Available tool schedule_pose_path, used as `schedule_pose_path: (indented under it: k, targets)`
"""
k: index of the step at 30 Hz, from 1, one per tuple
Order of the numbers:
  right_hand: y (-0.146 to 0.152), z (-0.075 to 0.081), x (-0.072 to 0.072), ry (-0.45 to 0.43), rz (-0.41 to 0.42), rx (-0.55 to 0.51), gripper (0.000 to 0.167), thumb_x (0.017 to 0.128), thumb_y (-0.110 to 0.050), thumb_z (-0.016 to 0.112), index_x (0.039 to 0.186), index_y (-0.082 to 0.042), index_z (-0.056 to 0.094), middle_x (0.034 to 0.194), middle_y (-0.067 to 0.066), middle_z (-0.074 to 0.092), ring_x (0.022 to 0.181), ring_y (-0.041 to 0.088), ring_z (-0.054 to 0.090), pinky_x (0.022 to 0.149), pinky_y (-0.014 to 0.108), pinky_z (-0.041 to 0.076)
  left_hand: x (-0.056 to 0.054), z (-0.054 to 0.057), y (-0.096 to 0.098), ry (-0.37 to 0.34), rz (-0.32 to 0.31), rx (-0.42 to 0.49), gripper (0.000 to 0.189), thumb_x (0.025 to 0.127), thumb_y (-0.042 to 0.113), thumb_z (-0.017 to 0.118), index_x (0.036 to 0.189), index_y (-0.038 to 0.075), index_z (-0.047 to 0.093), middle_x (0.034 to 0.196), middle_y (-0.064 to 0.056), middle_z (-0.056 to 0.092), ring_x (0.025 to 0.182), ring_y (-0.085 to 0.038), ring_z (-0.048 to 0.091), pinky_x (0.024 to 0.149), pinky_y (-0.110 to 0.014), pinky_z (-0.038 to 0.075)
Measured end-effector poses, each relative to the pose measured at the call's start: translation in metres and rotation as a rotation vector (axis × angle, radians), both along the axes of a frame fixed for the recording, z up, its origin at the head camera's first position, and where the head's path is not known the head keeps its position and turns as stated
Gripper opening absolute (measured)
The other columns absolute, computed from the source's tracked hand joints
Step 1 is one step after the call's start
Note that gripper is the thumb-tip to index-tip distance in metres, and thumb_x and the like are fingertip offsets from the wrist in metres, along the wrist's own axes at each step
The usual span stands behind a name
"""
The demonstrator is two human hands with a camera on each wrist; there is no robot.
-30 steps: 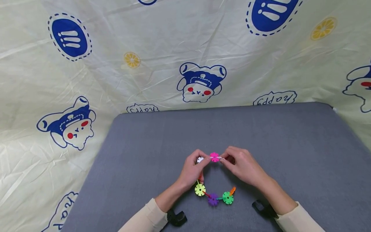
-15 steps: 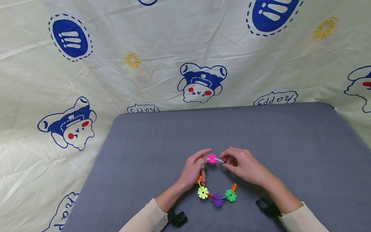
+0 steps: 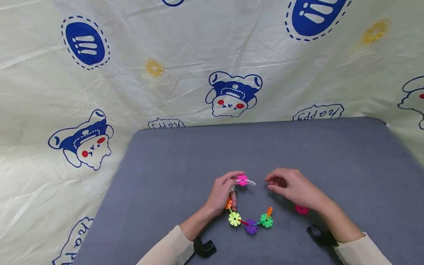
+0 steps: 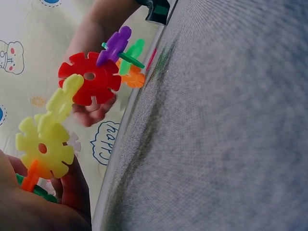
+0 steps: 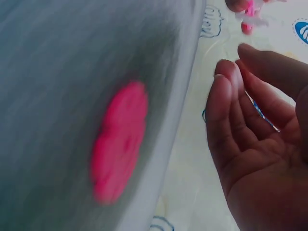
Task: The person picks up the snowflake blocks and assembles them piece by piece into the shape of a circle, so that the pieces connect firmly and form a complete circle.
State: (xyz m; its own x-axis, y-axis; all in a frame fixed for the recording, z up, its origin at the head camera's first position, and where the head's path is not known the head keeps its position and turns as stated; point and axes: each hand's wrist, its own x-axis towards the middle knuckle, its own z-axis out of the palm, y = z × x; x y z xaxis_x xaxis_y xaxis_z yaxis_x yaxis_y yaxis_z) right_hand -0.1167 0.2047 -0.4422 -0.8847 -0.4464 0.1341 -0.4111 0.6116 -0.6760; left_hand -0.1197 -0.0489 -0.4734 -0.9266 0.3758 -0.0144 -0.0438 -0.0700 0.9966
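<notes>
My left hand (image 3: 219,194) pinches one end of a chain of interlocking plastic snowflake discs. Beside its fingertips a pink disc (image 3: 243,180) has a white disc (image 3: 252,182) slotted into it edge-on. The chain curves below the hand through a yellow disc (image 3: 235,219), a purple disc (image 3: 251,227) and a green disc (image 3: 266,221) to an orange disc (image 3: 269,211). In the left wrist view a red disc (image 4: 91,77) shows in the chain. My right hand (image 3: 293,187), fingers loosely bent, holds nothing and hovers right of the chain. Some discs hide behind the left hand.
A loose pinkish-red disc (image 3: 301,210) lies on the grey table (image 3: 185,158) under the right forearm; it is blurred in the right wrist view. A printed curtain (image 3: 185,92) hangs behind the table's far edge. Black wrist mounts (image 3: 204,248) sit near both sleeves.
My right hand has let go of the white disc and moved right, away from the chain. The loose pinkish-red disc has come into sight. The left hand keeps its hold.
</notes>
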Motion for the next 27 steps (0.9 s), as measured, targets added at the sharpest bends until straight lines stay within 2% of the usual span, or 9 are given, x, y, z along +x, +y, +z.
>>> schedule_pose_path:
  k: [5,9,17,21,27]
  targets:
    - [0.02,-0.001,0.004,-0.063,0.044,0.036,0.009,0.085,-0.012,0.074,0.09,-0.016,0.068,0.077,-0.011,0.06,0.066,0.005,0.055,0.059,0.024,0.047,-0.001,-0.001,0.002,0.019,0.007,-0.002,0.036,0.094,0.01,0.045,0.126,0.003,0.061,0.042,-0.011,0.047,0.03,-0.017,0.047,0.032,-0.04,0.045]
    - [0.034,0.001,0.005,-0.161,0.092,0.063,0.008,0.087,-0.019,0.073,0.084,-0.017,0.066,0.068,-0.01,0.057,0.058,0.005,0.051,0.053,0.024,0.044,-0.001,-0.002,0.002,0.015,0.013,-0.001,0.036,0.094,0.01,0.046,0.127,0.004,0.061,0.041,-0.012,0.047,0.03,-0.018,0.048,0.032,-0.041,0.045]
    - [0.067,-0.001,0.007,-0.41,0.263,0.008,0.011,0.089,-0.014,0.07,0.097,-0.011,0.064,0.076,-0.001,0.061,0.066,0.012,0.056,0.059,0.027,0.049,0.0,-0.001,0.002,0.011,0.034,-0.003,0.037,0.094,0.011,0.044,0.127,0.005,0.061,0.042,-0.011,0.048,0.03,-0.019,0.048,0.032,-0.04,0.045]
    - [0.082,-0.001,0.009,-0.424,0.336,-0.001,0.021,0.085,-0.015,0.073,0.105,-0.015,0.064,0.086,0.001,0.059,0.075,0.017,0.054,0.061,0.028,0.047,0.0,-0.001,0.003,0.01,0.043,-0.003,0.037,0.095,0.012,0.044,0.127,0.006,0.061,0.042,-0.01,0.048,0.03,-0.018,0.048,0.032,-0.042,0.045]
    - [0.085,-0.002,0.007,-0.344,0.332,0.095,0.03,0.074,-0.014,0.079,0.099,-0.025,0.066,0.089,-0.002,0.052,0.077,0.015,0.05,0.062,0.026,0.042,0.0,-0.002,0.004,-0.001,0.045,-0.01,0.037,0.095,0.012,0.044,0.127,0.006,0.061,0.042,-0.01,0.047,0.03,-0.018,0.047,0.031,-0.042,0.045]
